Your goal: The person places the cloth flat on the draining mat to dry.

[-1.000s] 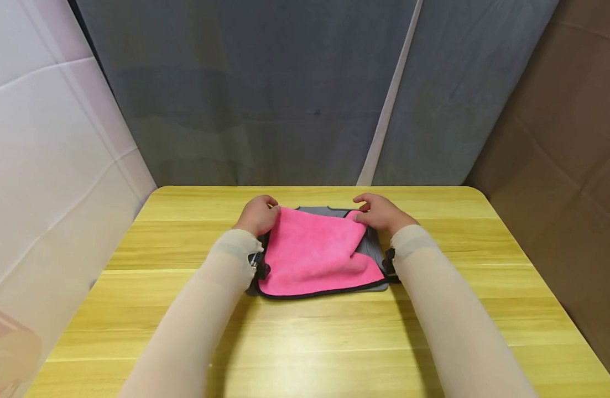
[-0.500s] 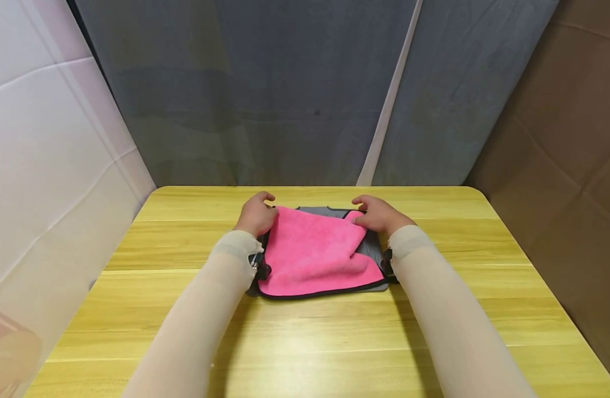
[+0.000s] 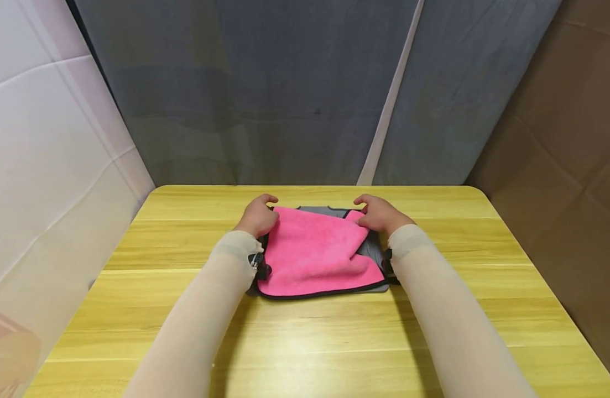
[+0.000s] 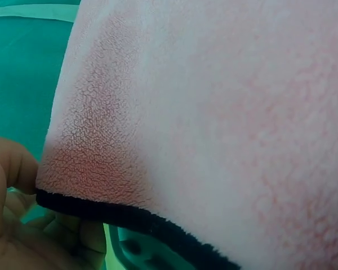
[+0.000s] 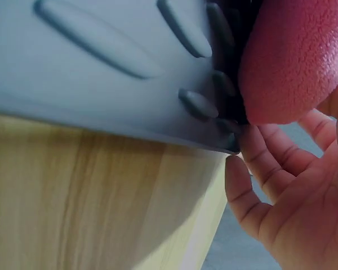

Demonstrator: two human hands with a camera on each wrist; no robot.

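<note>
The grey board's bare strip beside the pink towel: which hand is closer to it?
Right. The right hand pinches the pink towel just above the grey board; the left hand grips the towel's opposite corner.

Even, soft light is falling from above on the yellow wooden worktop (image 3: 434,309), and the sleeved arms are casting weak shadows there. The head view is bending at its edges. The left wrist view is showing the pink fleece cloth (image 4: 214,112) washed out and blurred.

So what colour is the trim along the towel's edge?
Black, on the pink towel; clearest in the head view.
</note>
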